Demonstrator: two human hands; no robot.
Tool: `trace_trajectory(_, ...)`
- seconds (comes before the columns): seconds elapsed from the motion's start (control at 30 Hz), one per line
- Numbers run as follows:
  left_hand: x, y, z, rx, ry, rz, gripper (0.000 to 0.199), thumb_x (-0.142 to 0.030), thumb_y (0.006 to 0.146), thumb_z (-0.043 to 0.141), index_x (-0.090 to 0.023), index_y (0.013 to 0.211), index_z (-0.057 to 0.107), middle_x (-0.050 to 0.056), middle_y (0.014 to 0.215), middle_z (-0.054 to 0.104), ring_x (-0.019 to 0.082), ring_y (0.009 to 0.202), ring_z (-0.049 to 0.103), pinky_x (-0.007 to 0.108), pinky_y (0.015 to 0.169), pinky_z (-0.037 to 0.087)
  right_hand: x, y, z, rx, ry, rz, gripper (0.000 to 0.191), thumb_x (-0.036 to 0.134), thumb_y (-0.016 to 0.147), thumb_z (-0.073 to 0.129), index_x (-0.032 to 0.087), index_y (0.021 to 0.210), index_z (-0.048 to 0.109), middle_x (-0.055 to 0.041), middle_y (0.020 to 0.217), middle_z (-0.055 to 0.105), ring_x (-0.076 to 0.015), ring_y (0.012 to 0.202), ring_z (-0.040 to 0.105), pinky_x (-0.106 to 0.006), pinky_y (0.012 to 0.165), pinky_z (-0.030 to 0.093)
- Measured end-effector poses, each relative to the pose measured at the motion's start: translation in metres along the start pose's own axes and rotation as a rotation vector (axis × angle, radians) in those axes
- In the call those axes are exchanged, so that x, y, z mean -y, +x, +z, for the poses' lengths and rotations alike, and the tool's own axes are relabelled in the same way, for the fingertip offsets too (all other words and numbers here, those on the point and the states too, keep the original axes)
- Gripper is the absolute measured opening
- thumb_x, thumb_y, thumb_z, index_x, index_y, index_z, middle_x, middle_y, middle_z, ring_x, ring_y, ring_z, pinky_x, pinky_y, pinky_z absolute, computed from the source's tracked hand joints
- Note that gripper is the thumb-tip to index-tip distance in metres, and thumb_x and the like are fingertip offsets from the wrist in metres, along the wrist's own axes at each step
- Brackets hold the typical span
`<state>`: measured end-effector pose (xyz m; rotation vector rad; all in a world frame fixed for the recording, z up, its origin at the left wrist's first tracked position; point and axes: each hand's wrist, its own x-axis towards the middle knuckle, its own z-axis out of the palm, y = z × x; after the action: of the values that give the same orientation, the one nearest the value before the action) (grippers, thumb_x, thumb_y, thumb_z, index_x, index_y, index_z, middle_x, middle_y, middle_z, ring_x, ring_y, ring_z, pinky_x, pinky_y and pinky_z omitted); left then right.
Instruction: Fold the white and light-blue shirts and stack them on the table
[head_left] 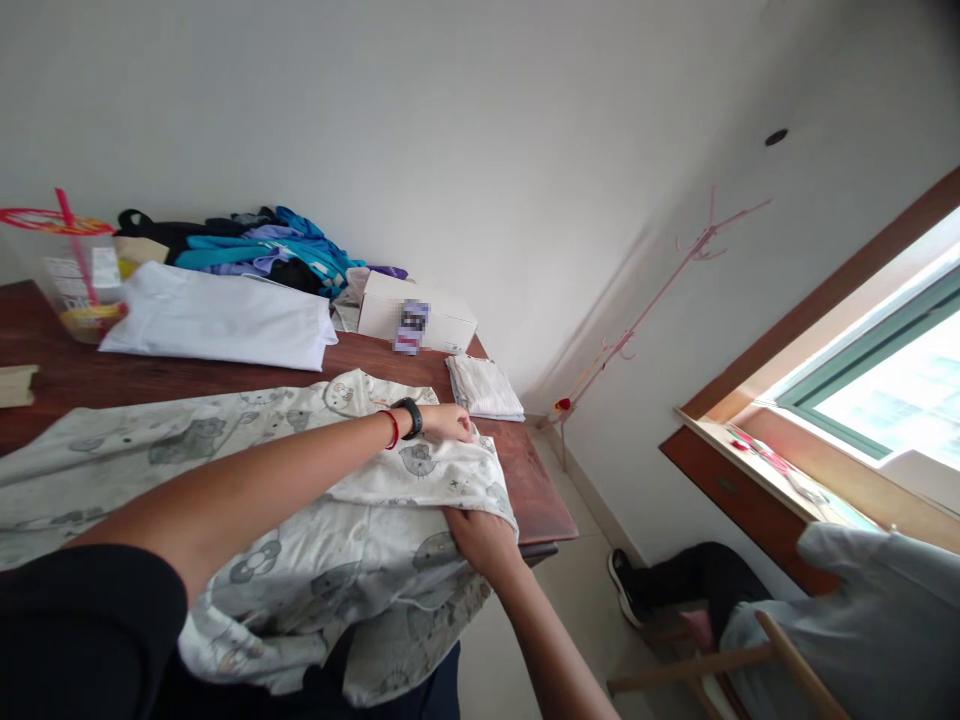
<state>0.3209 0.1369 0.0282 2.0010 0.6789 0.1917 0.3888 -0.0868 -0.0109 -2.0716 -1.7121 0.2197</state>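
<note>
A white garment [360, 540] printed with grey cartoon animals lies spread along the table's front, its near part hanging over the edge. My left hand [448, 422], with a black band and a red cord at the wrist, rests on its right end. The fingers are curled and closed on the cloth there. Below it, my right hand [480, 535] reaches in from the right and holds the garment's folded edge, its fingers partly hidden under the cloth.
On the brown table [532, 480] are a folded light cloth [484, 387], a white box [442, 305], a white folded cloth [225, 315], a clothes pile [262, 250] and a plastic cup [82, 290]. Right are a pink coat rack [652, 300] and a seated person [847, 620].
</note>
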Motion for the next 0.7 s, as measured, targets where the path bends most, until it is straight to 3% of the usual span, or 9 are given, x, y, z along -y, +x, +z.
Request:
trace_trajectory(0.2, 0.000, -0.023, -0.013, 0.028, -0.174, 0.162, 0.064, -0.047, 0.076, 0.080, -0.015, 0.128, 0.063, 0.009, 0.098, 0.075, 0.020, 0.078, 0.066, 0.027, 0.065, 0.046, 0.004, 0.014, 0.007, 0.104, -0.011, -0.184, 0.066, 0.042, 0.100, 0.048, 0.025, 0.162, 0.034, -0.0034, 0.167, 0.033, -0.0277, 0.158, 0.021, -0.050, 0.131, 0.014)
trace_trajectory(0.33, 0.002, -0.032, -0.015, 0.092, -0.342, 0.304, 0.067, -0.044, 0.084, 0.075, -0.019, 0.141, 0.052, 0.013, 0.121, 0.072, 0.021, 0.101, 0.069, 0.029, 0.080, 0.050, -0.001, 0.036, 0.013, 0.083, -0.064, -0.160, 0.069, 0.039, 0.099, 0.049, 0.024, 0.164, 0.030, -0.0041, 0.168, 0.030, -0.0306, 0.159, 0.016, -0.055, 0.131, 0.012)
trace_trajectory(0.43, 0.008, -0.029, -0.017, 0.101, -0.358, 0.316, 0.065, -0.041, 0.077, 0.081, -0.019, 0.134, 0.059, 0.012, 0.120, 0.073, 0.023, 0.105, 0.069, 0.030, 0.086, 0.050, -0.009, 0.053, 0.014, 0.041, -0.109, -0.131, 0.071, 0.041, 0.099, 0.051, 0.026, 0.164, 0.027, -0.0040, 0.168, 0.030, -0.0312, 0.159, 0.015, -0.056, 0.131, 0.014)
trace_trajectory(0.53, 0.018, -0.026, -0.021, 0.014, -0.275, 0.198, 0.056, -0.048, 0.072, 0.085, -0.018, 0.116, 0.069, 0.009, 0.107, 0.076, 0.024, 0.096, 0.069, 0.029, 0.080, 0.049, -0.019, 0.061, 0.014, 0.035, -0.134, -0.141, 0.070, 0.039, 0.101, 0.049, 0.026, 0.165, 0.025, -0.0049, 0.168, 0.031, -0.0297, 0.158, 0.018, -0.055, 0.131, 0.015)
trace_trajectory(0.6, 0.022, -0.027, -0.026, 0.012, -0.223, 0.097, 0.052, -0.060, 0.073, 0.080, -0.016, 0.099, 0.073, 0.010, 0.094, 0.077, 0.026, 0.087, 0.069, 0.030, 0.073, 0.048, -0.028, 0.057, 0.016, 0.047, -0.150, -0.174, 0.067, 0.036, 0.101, 0.048, 0.025, 0.164, 0.027, -0.0059, 0.167, 0.034, -0.0296, 0.158, 0.021, -0.055, 0.130, 0.017)
trace_trajectory(0.7, 0.022, -0.033, -0.033, 0.108, -0.161, -0.057, 0.067, -0.079, 0.080, 0.060, -0.014, 0.086, 0.074, 0.014, 0.076, 0.075, 0.028, 0.071, 0.069, 0.033, 0.064, 0.048, -0.038, 0.039, 0.020, 0.070, -0.153, -0.299, 0.071, 0.037, 0.098, 0.055, 0.025, 0.163, 0.030, -0.0070, 0.165, 0.038, -0.0301, 0.155, 0.028, -0.052, 0.129, 0.023)
